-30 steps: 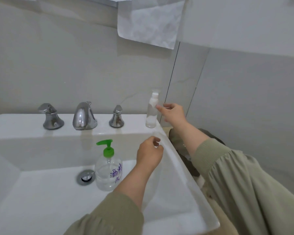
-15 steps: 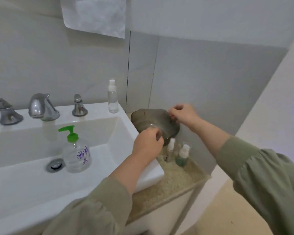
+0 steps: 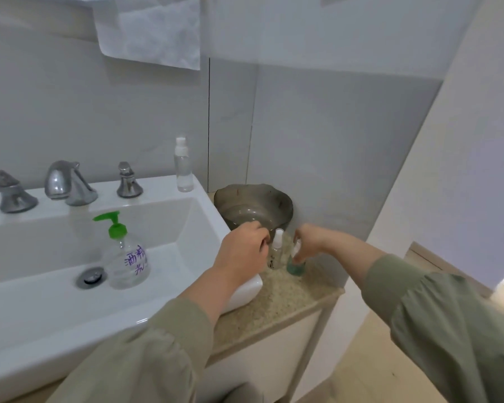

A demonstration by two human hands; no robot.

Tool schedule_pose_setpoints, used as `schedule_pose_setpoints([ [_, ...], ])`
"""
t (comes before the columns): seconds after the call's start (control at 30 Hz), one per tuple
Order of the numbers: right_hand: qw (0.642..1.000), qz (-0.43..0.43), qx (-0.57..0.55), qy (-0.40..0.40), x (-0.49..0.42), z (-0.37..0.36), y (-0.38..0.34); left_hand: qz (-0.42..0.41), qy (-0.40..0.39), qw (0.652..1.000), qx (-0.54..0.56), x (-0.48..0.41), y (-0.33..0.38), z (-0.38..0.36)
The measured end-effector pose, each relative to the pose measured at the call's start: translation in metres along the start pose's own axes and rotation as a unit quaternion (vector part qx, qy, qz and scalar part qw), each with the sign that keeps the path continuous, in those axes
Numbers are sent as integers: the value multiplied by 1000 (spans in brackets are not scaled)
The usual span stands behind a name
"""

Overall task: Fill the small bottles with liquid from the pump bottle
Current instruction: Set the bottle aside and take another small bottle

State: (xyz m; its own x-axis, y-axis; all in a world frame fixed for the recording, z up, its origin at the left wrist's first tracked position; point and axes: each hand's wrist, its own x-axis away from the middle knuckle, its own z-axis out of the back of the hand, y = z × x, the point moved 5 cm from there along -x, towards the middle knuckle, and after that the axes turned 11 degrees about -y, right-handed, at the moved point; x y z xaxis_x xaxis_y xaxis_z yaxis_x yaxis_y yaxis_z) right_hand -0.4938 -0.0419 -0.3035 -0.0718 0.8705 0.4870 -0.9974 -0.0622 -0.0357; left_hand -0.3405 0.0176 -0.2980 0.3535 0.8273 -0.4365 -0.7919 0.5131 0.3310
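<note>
Here, the white sink [image 3: 70, 315] held the pump bottle [image 3: 125, 257] upright in its basin. On the counter [image 3: 288, 301] beside it, the right hand [image 3: 309, 242] curled its fingers round the green small bottle [image 3: 296, 266]; the left hand [image 3: 242, 251] curled beside the clear small bottle [image 3: 276, 253], grip indiscernible.

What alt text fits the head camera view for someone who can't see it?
A person's right hand grips a green bottle on the counter beside a sink; the left hand is curled by a clear bottle, contact unclear. A pump bottle stands in the sink, another small bottle on its ledge, a bowl behind the hands.
</note>
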Motion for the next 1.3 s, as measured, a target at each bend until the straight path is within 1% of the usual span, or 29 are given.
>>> schedule_pose_setpoints([
  [0.13, 997, 1, -59, 52, 5, -8, 1, 6, 0, 1000, 3, 5, -2, 2],
  [0.23, 995, -2, -95, 28, 10, -5, -1, 26, -17, 999, 23, 8, -7, 3],
  [0.33, 995, 9, -100, 7, 19, 3, -8, 42, -16, 998, 41, 12, -13, 5],
  [0.5, 996, 29, -85, 15, 36, 25, -29, 80, -13, 994, 78, 18, -27, 12],
  [0.63, 995, 53, -61, 55, 51, 43, -57, 112, -10, 989, 99, 23, -44, 20],
  [0.77, 990, 69, -5, 125, 59, 55, -89, 138, -32, 976, 165, 33, -66, 27],
  [0.87, 981, 108, -9, 159, 62, 56, -116, 159, -46, 969, 183, 44, -90, 36],
  [0.97, 973, 149, -77, 161, 56, 50, -143, 179, -38, 961, 207, 58, -110, 50],
  [1.03, 964, 164, -154, 138, 42, 42, -159, 186, -51, 957, 218, 66, -121, 56],
  [1.1, 949, 178, -240, 97, 26, 31, -172, 199, -75, 952, 220, 74, -133, 61],
  [1.2, 903, 197, -380, 21, 9, 12, -198, 221, -95, 949, 206, 90, -155, 73],
  [1.3, 855, 213, -471, -39, -1, -6, -227, 250, -110, 942, 194, 111, -179, 91],
])
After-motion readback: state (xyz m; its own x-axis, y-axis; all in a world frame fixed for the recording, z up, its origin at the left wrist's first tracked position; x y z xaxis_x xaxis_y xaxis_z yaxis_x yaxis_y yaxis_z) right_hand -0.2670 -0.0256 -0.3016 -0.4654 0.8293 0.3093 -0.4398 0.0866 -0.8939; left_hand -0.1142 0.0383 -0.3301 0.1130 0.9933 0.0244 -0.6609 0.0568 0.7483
